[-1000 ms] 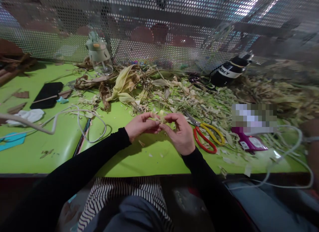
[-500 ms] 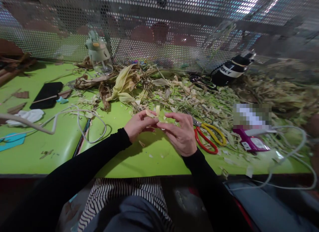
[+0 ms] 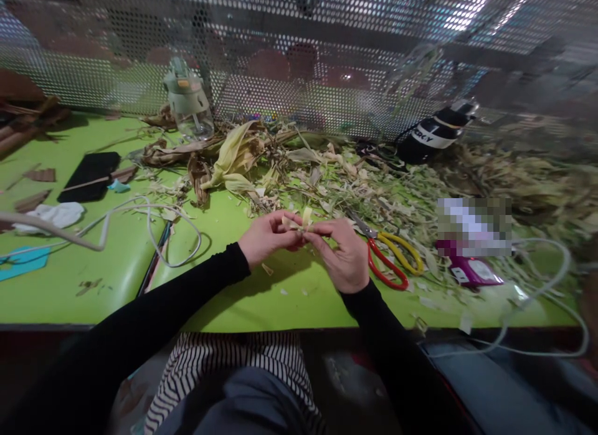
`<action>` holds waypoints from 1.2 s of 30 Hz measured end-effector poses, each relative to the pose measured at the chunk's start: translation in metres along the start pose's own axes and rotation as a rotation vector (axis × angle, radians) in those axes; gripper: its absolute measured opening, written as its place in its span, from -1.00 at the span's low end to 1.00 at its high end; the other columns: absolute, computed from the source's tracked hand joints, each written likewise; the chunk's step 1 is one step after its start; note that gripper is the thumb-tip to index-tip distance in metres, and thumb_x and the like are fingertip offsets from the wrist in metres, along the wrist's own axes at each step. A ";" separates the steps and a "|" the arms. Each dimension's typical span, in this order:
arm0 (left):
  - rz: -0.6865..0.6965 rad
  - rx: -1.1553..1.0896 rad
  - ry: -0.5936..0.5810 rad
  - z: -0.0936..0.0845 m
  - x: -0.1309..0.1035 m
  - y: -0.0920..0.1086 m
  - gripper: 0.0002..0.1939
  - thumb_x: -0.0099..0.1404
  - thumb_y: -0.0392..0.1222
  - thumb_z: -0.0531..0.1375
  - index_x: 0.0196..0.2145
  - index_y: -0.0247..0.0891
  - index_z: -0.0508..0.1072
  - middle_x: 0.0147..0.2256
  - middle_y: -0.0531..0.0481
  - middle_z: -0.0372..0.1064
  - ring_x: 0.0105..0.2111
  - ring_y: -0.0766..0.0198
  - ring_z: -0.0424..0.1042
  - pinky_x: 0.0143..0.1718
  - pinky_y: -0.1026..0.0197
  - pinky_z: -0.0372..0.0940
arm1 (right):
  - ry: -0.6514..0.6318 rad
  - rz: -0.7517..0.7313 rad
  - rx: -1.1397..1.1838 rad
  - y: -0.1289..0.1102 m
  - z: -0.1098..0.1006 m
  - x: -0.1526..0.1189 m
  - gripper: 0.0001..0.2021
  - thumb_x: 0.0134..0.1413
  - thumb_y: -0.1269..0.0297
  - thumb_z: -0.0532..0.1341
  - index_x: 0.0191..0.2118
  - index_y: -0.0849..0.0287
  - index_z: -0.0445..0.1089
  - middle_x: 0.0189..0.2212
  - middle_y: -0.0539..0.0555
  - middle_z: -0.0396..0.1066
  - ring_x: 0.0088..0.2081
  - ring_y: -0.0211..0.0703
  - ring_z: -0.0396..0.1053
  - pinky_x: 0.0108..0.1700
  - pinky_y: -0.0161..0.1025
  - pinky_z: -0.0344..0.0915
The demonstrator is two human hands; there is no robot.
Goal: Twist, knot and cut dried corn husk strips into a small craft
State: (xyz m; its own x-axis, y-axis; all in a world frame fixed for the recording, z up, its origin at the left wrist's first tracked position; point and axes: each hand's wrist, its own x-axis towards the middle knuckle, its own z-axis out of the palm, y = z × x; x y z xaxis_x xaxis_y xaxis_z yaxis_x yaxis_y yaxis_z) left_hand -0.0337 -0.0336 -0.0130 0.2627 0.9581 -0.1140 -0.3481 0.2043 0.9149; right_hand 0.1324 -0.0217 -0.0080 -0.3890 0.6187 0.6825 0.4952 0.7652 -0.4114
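Note:
Pale husk pieces (image 3: 307, 217) stand up between the fingertips of both hands, above the green table (image 3: 224, 307). My left hand (image 3: 270, 237) pinches them from the left, thumb and fingers together. From the right, my right hand (image 3: 342, 251) closes its thumb and index finger on the same small pieces. The fingers hide the lower ends. Scissors (image 3: 395, 255) with one red and one yellow handle lie just right of my right hand. Behind the hands lies a larger yellowish husk (image 3: 232, 154).
Husk scraps (image 3: 346, 173) cover the table's back and right. A bottle (image 3: 189, 105) stands at back left; a black bottle (image 3: 432, 136) leans at back right. A phone (image 3: 88, 176), white cable (image 3: 148, 220) and purple object (image 3: 476, 272) lie at the sides.
My right thumb and index finger have closed together on the husk pieces, which have shifted slightly right and down. Both hands are now closer together.

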 end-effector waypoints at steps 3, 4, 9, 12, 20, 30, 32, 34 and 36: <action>0.046 0.034 -0.035 0.001 0.000 -0.002 -0.73 0.02 -0.27 0.30 -0.32 -0.36 0.33 -0.52 0.03 0.42 -0.49 0.40 0.43 -0.39 0.28 0.33 | -0.007 0.137 0.061 -0.001 0.001 -0.002 -0.92 0.05 0.24 0.24 -0.36 0.13 0.39 -0.43 0.02 0.43 -0.39 -0.19 0.37 -0.35 -0.24 0.32; 0.057 0.048 -0.041 0.001 0.001 -0.002 -0.75 0.03 -0.29 0.29 -0.33 -0.36 0.33 -0.53 0.04 0.42 -0.50 0.41 0.42 -0.39 0.28 0.33 | -0.010 0.176 0.080 -0.002 0.001 -0.003 -0.91 0.05 0.23 0.24 -0.37 0.13 0.38 -0.43 0.02 0.43 -0.40 -0.20 0.36 -0.36 -0.25 0.32; 0.061 0.131 -0.043 0.002 0.001 -0.002 -0.83 0.05 -0.38 0.22 -0.36 -0.36 0.31 -0.58 0.09 0.36 -0.54 0.45 0.37 -0.43 0.32 0.28 | -0.025 0.366 0.263 -0.001 0.005 -0.003 -0.83 -0.01 0.22 0.28 -0.30 0.15 0.35 -0.46 -0.02 0.37 -0.43 -0.27 0.32 -0.37 -0.30 0.30; 0.045 0.191 -0.035 0.002 0.000 0.001 -0.85 0.04 -0.40 0.19 -0.37 -0.35 0.30 -0.60 0.13 0.32 -0.55 0.46 0.34 -0.45 0.35 0.24 | -0.079 0.486 0.428 0.002 0.005 -0.002 -0.67 -0.06 0.19 0.30 -0.15 0.16 0.32 -0.49 -0.05 0.34 -0.46 -0.28 0.31 -0.39 -0.30 0.29; 0.053 0.280 -0.036 0.004 -0.004 0.002 -0.79 -0.01 -0.31 0.27 -0.40 -0.33 0.31 -0.61 0.15 0.29 -0.61 0.49 0.27 -0.51 0.38 0.18 | -0.110 0.616 0.616 0.009 0.007 -0.003 -0.81 -0.11 0.19 0.33 -0.42 0.17 0.36 -0.55 -0.09 0.31 -0.52 -0.35 0.24 -0.44 -0.35 0.21; 0.000 0.051 0.111 0.010 -0.004 -0.002 -0.83 0.07 -0.27 0.24 -0.45 -0.32 0.28 -0.64 0.10 0.35 -0.61 0.44 0.37 -0.54 0.40 0.22 | -0.017 0.486 0.475 0.003 0.010 -0.005 -0.87 0.09 0.21 0.19 -0.39 0.14 0.36 -0.51 -0.05 0.34 -0.49 -0.31 0.28 -0.41 -0.33 0.26; -0.050 -0.019 0.118 0.009 -0.003 -0.001 -0.85 0.11 -0.27 0.22 -0.44 -0.31 0.27 -0.62 0.08 0.38 -0.62 0.45 0.37 -0.55 0.41 0.23 | 0.018 0.333 0.313 0.002 0.009 -0.004 -0.92 0.08 0.26 0.20 -0.37 0.13 0.37 -0.48 -0.03 0.36 -0.46 -0.28 0.29 -0.40 -0.30 0.27; -0.089 -0.030 0.120 0.007 -0.003 0.002 -0.87 0.14 -0.28 0.20 -0.42 -0.32 0.27 -0.62 0.07 0.39 -0.64 0.47 0.35 -0.56 0.41 0.23 | 0.045 0.146 0.123 0.001 0.008 -0.003 -0.96 0.07 0.31 0.22 -0.37 0.13 0.40 -0.44 0.02 0.39 -0.39 -0.22 0.32 -0.33 -0.24 0.30; -0.113 0.017 0.117 0.005 -0.003 0.004 -0.91 0.15 -0.32 0.18 -0.42 -0.33 0.28 -0.62 0.06 0.39 -0.66 0.47 0.34 -0.56 0.41 0.23 | 0.042 -0.025 -0.030 0.002 0.007 -0.002 -0.96 0.06 0.35 0.23 -0.35 0.13 0.43 -0.39 0.06 0.42 -0.32 -0.16 0.34 -0.26 -0.19 0.32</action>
State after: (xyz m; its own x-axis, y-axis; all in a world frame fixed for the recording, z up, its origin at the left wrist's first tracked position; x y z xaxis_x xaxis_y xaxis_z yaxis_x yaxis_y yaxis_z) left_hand -0.0315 -0.0367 -0.0067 0.1923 0.9461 -0.2605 -0.3062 0.3100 0.9001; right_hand 0.1287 -0.0200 -0.0140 -0.3690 0.5913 0.7171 0.5094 0.7740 -0.3761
